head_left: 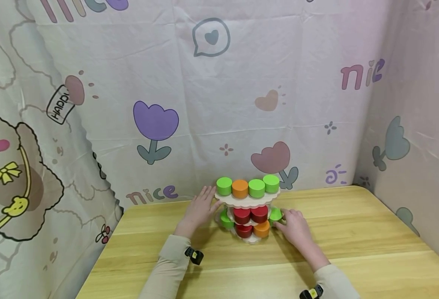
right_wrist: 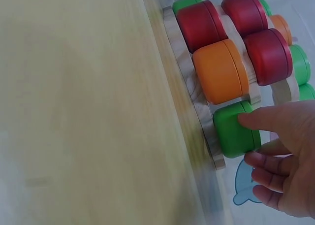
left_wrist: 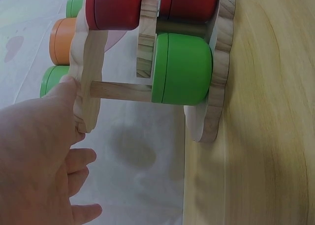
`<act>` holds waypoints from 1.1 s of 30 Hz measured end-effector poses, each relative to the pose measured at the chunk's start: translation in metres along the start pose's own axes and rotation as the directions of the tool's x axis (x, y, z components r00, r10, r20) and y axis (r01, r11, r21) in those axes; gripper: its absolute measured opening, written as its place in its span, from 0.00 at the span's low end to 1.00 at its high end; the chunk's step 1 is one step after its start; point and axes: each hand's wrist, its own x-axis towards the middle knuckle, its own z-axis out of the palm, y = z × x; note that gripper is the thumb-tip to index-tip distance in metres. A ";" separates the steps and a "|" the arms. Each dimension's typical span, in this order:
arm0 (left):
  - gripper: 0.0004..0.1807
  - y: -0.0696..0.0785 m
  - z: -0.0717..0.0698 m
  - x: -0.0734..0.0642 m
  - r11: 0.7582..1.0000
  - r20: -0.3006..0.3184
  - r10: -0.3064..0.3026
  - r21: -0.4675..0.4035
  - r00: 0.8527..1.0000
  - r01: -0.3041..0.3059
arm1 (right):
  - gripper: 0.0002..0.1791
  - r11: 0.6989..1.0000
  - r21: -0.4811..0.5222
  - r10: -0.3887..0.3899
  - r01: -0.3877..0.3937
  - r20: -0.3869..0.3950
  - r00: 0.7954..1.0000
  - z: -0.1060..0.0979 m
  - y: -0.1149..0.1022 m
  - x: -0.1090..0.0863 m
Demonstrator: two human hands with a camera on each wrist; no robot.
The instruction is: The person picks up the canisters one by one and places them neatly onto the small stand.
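A three-tiered pale wooden stand with scalloped edges stands upright on the table, bearing red, orange and green lidded cylinders. My left hand holds the left end of the top tier by thumb and forefinger, its other fingers loose beside it. At the bottom tier's right end, my right hand pinches a green cylinder between thumb and fingers. Beside that cylinder sits an orange one. Another green cylinder stands on the bottom tier's left end. The top tier carries green cylinders and one orange cylinder.
The wooden table extends to both sides and in front of the stand. A printed cloth hangs close behind the table, with more cloth at the left and right. Black bands with small devices are on both wrists.
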 end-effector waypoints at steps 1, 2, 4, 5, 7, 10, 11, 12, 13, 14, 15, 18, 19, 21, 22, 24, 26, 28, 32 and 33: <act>0.40 0.000 0.000 0.000 1.000 -0.001 0.000 -0.002 1.000 0.000 | 0.31 1.000 0.004 -0.004 0.004 -0.002 1.000 0.000 -0.001 0.000; 0.40 0.000 0.000 0.000 1.000 -0.003 0.001 -0.002 1.000 -0.001 | 0.30 1.000 0.010 -0.007 0.007 -0.005 1.000 -0.001 -0.001 0.000; 0.39 0.000 0.000 0.000 1.000 -0.005 0.000 -0.004 1.000 0.000 | 0.28 1.000 0.027 -0.015 0.015 -0.012 1.000 -0.001 -0.002 0.000; 0.39 0.000 0.000 -0.001 1.000 -0.006 0.000 -0.006 1.000 0.000 | 0.27 0.999 0.040 -0.020 0.020 -0.014 1.000 -0.002 -0.003 0.000; 0.39 0.000 0.001 0.000 1.000 -0.005 -0.002 -0.004 1.000 0.002 | 0.25 0.997 0.067 -0.025 0.026 -0.018 1.000 -0.002 -0.003 0.000; 0.40 0.001 0.001 0.000 1.000 -0.003 -0.002 -0.004 1.000 0.002 | 0.24 0.993 0.110 -0.028 0.030 -0.021 0.999 -0.002 -0.003 0.000; 0.40 0.001 0.001 0.000 1.000 -0.004 -0.001 -0.003 1.000 0.001 | 0.24 0.992 0.123 -0.027 0.030 -0.020 0.999 -0.002 -0.003 0.000; 0.40 0.001 0.001 0.000 1.000 -0.004 0.000 -0.002 1.000 0.000 | 0.24 0.990 0.136 -0.027 0.029 -0.020 0.999 -0.002 -0.003 0.000; 0.40 0.001 0.001 0.000 1.000 -0.003 0.000 -0.001 1.000 0.000 | 0.24 0.989 0.146 -0.027 0.029 -0.019 0.999 -0.001 -0.003 0.000; 0.39 0.001 0.001 0.000 1.000 -0.004 0.001 -0.001 1.000 -0.001 | 0.24 0.987 0.155 -0.029 0.032 -0.018 0.999 -0.001 -0.003 0.000; 0.39 0.001 0.001 0.000 1.000 -0.003 0.001 -0.001 1.000 -0.001 | 0.24 0.987 0.161 -0.030 0.032 -0.016 0.999 0.000 -0.003 0.001; 0.40 0.001 0.000 0.001 1.000 -0.001 -0.003 -0.003 1.000 0.003 | 0.24 0.985 0.169 -0.038 0.040 -0.014 0.999 0.001 -0.004 0.002; 0.40 0.001 0.000 0.001 1.000 -0.001 -0.005 -0.004 1.000 0.005 | 0.24 0.985 0.169 -0.041 0.042 -0.014 0.999 0.001 -0.004 0.002; 0.40 0.000 0.000 0.001 1.000 -0.002 -0.006 -0.007 1.000 0.006 | 0.24 0.984 0.171 -0.044 0.046 -0.012 0.999 0.001 -0.004 0.002; 0.40 0.000 0.000 0.001 1.000 -0.004 -0.007 -0.007 1.000 0.006 | 0.24 0.984 0.172 -0.044 0.045 -0.010 0.999 0.002 -0.004 0.002; 0.40 -0.001 0.000 0.001 1.000 -0.009 -0.005 -0.007 1.000 0.005 | 0.24 0.984 0.174 -0.045 0.046 -0.008 0.999 0.002 -0.004 0.003; 0.39 -0.002 0.000 0.001 1.000 -0.012 -0.002 -0.010 1.000 0.002 | 0.25 0.983 0.177 -0.046 0.046 -0.002 0.999 0.003 -0.005 0.003; 0.39 -0.003 0.000 0.001 1.000 -0.017 0.000 -0.013 1.000 0.000 | 0.25 0.982 0.182 -0.048 0.048 -0.003 0.999 0.003 -0.006 0.003; 0.39 -0.004 0.000 0.001 1.000 -0.019 -0.002 -0.023 1.000 0.002 | 0.26 0.981 0.186 -0.046 0.045 0.001 0.999 0.003 -0.007 0.003; 0.39 -0.004 0.001 0.001 1.000 -0.018 -0.005 -0.027 1.000 0.004 | 0.26 0.982 0.185 -0.046 0.045 0.000 0.999 0.003 -0.007 0.003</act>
